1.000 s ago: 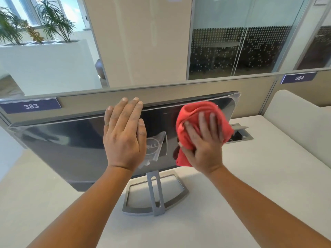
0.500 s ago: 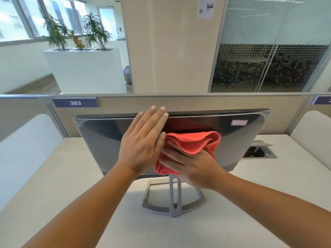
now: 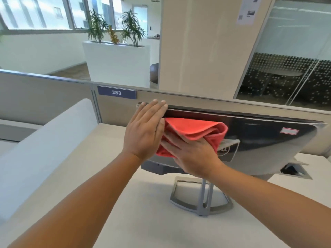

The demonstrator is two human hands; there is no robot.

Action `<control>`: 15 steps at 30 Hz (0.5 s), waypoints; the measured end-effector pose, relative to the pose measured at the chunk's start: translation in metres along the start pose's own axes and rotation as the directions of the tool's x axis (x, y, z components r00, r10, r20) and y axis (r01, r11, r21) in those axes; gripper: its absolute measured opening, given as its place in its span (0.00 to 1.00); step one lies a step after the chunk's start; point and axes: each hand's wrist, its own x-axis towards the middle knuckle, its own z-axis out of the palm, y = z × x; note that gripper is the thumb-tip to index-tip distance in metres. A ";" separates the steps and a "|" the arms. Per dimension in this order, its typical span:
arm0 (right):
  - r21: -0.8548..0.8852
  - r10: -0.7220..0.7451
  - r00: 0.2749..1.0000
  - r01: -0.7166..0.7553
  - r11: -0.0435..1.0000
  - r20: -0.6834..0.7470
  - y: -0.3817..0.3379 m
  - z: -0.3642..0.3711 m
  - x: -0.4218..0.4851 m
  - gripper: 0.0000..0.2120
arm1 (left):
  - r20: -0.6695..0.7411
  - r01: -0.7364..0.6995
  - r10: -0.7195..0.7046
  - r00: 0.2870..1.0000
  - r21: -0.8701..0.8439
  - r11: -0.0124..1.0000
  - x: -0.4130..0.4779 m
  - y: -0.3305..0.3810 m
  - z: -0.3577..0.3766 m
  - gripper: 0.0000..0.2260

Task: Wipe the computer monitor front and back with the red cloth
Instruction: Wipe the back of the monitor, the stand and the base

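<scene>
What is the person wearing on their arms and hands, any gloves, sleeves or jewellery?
Nothing that shows. The left forearm and right forearm are bare, with no sleeves in view. The left hand and right hand have no gloves, and there is no watch, bracelet or ring visible on the wrists or fingers.

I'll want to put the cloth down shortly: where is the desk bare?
Bare desk lies between the white side divider and the monitor stand, and in front of the stand, nearest the camera. Crowded: the monitor back, with left hand, right hand and red cloth; a cable hatch opens at right.
</scene>
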 end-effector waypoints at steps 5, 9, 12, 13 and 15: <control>-0.081 -0.340 0.856 0.399 0.913 0.390 -0.036 0.030 -0.007 0.26 | 0.032 -0.013 0.017 0.999 -0.106 0.994 0.001 -0.011 -0.008 0.18; -0.045 -0.329 0.873 0.369 0.928 0.360 -0.005 0.014 -0.035 0.21 | 0.003 0.004 -0.004 1.000 -0.146 0.989 0.001 -0.011 -0.008 0.18; -0.009 -0.216 0.952 0.223 0.975 0.217 0.024 -0.009 -0.023 0.25 | -0.055 0.047 -0.059 0.997 -0.196 0.980 0.000 -0.005 -0.004 0.18; -0.063 -0.177 0.970 0.190 0.980 0.167 0.028 -0.014 -0.012 0.25 | -0.057 0.072 -0.085 0.995 -0.202 0.977 0.001 -0.002 -0.003 0.18; -0.124 -0.126 0.989 0.136 0.983 0.080 0.025 -0.022 0.015 0.26 | -0.039 0.140 -0.152 0.988 -0.219 0.966 0.005 0.002 -0.006 0.19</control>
